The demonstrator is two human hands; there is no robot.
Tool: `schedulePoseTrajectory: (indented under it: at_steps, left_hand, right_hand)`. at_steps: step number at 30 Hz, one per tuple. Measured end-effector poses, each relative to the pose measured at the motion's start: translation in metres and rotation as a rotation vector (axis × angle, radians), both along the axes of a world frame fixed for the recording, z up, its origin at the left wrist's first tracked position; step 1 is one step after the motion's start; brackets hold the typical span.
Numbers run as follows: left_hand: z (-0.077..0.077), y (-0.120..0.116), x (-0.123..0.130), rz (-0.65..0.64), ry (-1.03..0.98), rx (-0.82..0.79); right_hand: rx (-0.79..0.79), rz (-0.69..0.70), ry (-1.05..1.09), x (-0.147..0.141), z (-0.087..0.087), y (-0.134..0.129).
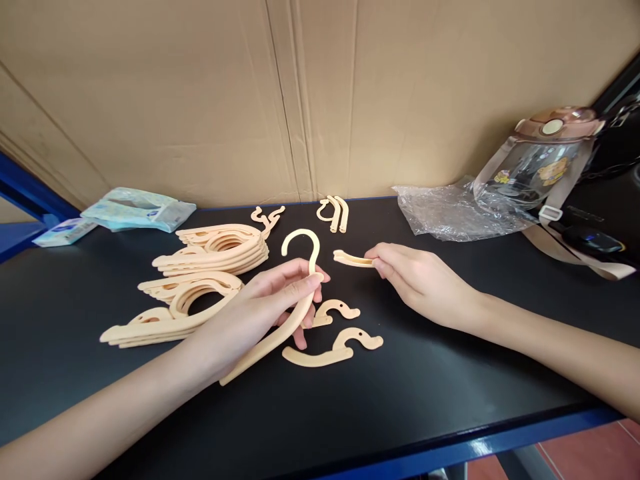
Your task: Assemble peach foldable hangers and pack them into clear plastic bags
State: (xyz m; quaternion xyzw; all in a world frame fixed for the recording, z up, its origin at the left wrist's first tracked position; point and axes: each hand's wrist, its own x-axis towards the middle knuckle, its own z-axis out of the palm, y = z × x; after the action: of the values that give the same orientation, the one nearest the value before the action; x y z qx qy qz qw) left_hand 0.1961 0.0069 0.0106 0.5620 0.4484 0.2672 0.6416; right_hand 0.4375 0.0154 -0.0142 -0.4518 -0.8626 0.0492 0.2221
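Note:
My left hand (287, 293) pinches a cream plastic hanger hook piece (301, 307), its hook pointing up and its long arm slanting down toward the front. My right hand (417, 277) grips one end of a short curved hanger arm piece (353, 259), whose free end points left at the hook; the two pieces are apart. Below my left fingers lies a hanger arm with a curled end (345, 347) on the black table. A similar curled piece (337, 310) behind it is partly covered by my left hand.
Two stacks of hanger pieces, a rear stack (225, 250) and a front stack (170, 320), lie left. Loose pieces (340, 213) are at the back, near a cardboard wall (200, 100). A tissue pack (135, 210), crumpled clear plastic bag (450, 210) and strapped water bottle (540, 163) stand around.

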Motion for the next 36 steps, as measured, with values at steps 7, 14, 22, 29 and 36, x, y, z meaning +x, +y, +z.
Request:
schedulePoseTrajectory:
  at_steps: [7,14,22,29,36]
  left_hand:
    - [0.000,-0.001,0.001,0.110,-0.066,-0.114]
    - [0.005,-0.005,-0.001,-0.118,-0.088,-0.195]
    - [0.007,-0.003,-0.001,-0.174,-0.125,-0.170]
    - [0.010,-0.003,0.001,-0.174,-0.042,-0.123]
    - [0.010,-0.004,0.000,-0.175,0.042,-0.005]
  right_hand:
    - [-0.073,0.131,0.010,-0.001,0.005,-0.008]
    - [-0.041,0.256,-0.006,-0.001,0.004,-0.011]
    - [0.039,0.267,0.070,-0.001,0.003,-0.013]
    - [0.004,0.245,0.080,-0.002,0.003,-0.013]
    - [-0.126,0.207,0.097,-0.004,0.008,-0.017]
